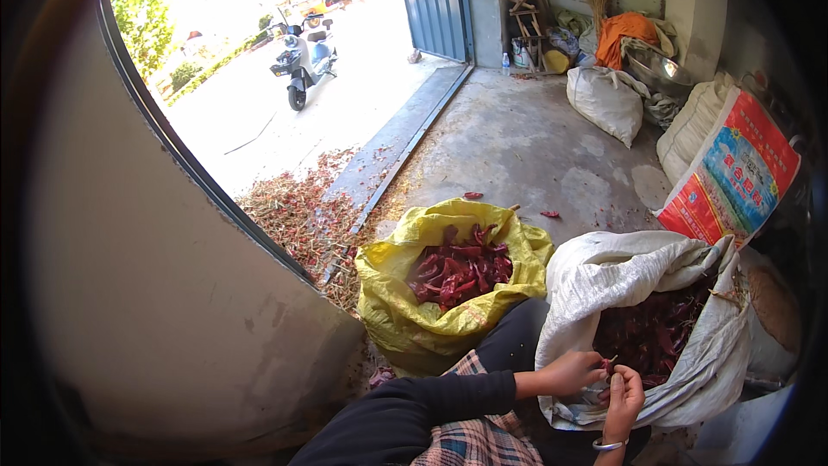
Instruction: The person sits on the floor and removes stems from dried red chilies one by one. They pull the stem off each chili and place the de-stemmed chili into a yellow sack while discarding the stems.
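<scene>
Both my hands are above the near edge of a white woven sack (pixel 585 278) with its rim rolled down. Inside it lie many dark dried red chili peppers (pixel 660 336). My left hand (pixel 569 373), in a dark sleeve, pinches a dried red chili (pixel 607 366) whose pale stem sticks up. My right hand (pixel 623 398), a silver bangle at its wrist, grips the same chili from the right; the fingers partly hide it. Left of this sack stands an open yellow woven sack (pixel 401 330) with glossy red chili pods (pixel 459 272) in it.
Stems and chili scraps (pixel 304 213) litter the doorway beside the wall (pixel 174 259). A red-and-blue printed sack (pixel 731 168) leans behind the white one. Further back are a tied white sack (pixel 608 100), a metal basin (pixel 660 71) and a blue metal door (pixel 433 0). An electric scooter (pixel 304 58) stands outside.
</scene>
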Demonstrator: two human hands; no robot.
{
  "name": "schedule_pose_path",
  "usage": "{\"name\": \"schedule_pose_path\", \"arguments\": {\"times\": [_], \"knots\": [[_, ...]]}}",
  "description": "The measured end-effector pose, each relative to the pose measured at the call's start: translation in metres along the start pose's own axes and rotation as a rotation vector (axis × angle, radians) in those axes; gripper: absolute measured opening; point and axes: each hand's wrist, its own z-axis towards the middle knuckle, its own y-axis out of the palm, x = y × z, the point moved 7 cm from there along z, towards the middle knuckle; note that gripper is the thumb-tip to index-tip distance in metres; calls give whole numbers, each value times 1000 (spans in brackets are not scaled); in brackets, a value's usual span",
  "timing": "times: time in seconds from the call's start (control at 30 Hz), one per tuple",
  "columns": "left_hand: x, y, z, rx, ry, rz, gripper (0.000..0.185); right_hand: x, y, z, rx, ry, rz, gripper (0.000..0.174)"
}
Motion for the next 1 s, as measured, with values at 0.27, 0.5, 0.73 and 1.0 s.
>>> {"name": "schedule_pose_path", "arguments": {"times": [0.27, 0.5, 0.73, 1.0], "knots": [[1, 10, -14, -59, 230, 82, 23, 1, -2, 2, -54, -13, -104, 15], [8, 13, -20, -121, 261, -58, 34, -16, -1, -5, -3, -256, -339, 19], [14, 21, -26, -348, 63, -250, 39, -10, -1, -10, -32, -69, -119, 24], [31, 18, -31, -193, 376, 42, 27, 18, 8, -20, -70, 285, 323, 26]]}}
